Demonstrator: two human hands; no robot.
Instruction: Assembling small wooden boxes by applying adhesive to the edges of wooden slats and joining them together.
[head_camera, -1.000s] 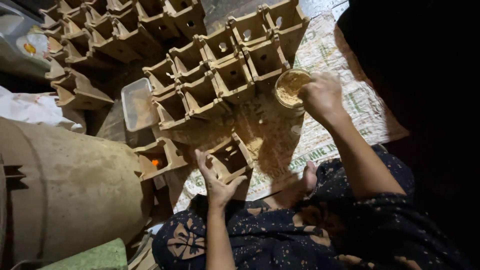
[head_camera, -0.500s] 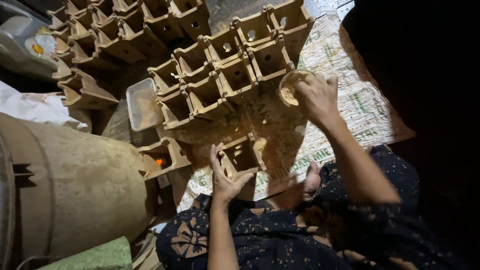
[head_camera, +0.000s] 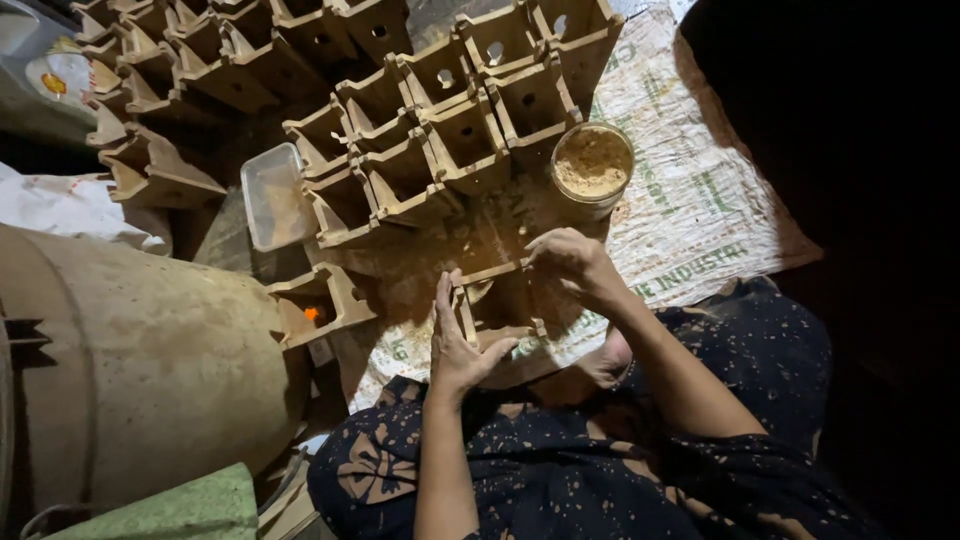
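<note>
Sitting on the ground, a person held a small square clay mould (head_camera: 497, 300) between both hands. The left hand (head_camera: 458, 342) was flat and open, with its palm pressed against the mould's left wall. The right hand (head_camera: 570, 258) touched the mould's top right corner with its fingers bent, but I could not tell if they were pinching it.

Just past the mould stood a round cup (head_camera: 592, 165) full of pale sandy powder. Beside the cup, many empty clay boxes (head_camera: 440, 130) sat packed close in rows, some with a small hole in the bottom. A clear plastic tub (head_camera: 272, 195) lay at the left end of those rows. To the left of the mould was one more clay box (head_camera: 318, 305) with a little orange spot inside. Further left was a big, dusty round drum (head_camera: 130, 370), cut off by the edge of the picture. A green block (head_camera: 180, 510) peeked in below the drum.

Under the mould lay a woven sack (head_camera: 690, 210), spread flat and dusted with brown powder. The person's dark spotted clothes (head_camera: 600, 470) hid the sack's near edge. The right side, past the sack, was too dark to see anything. The place was dim.
</note>
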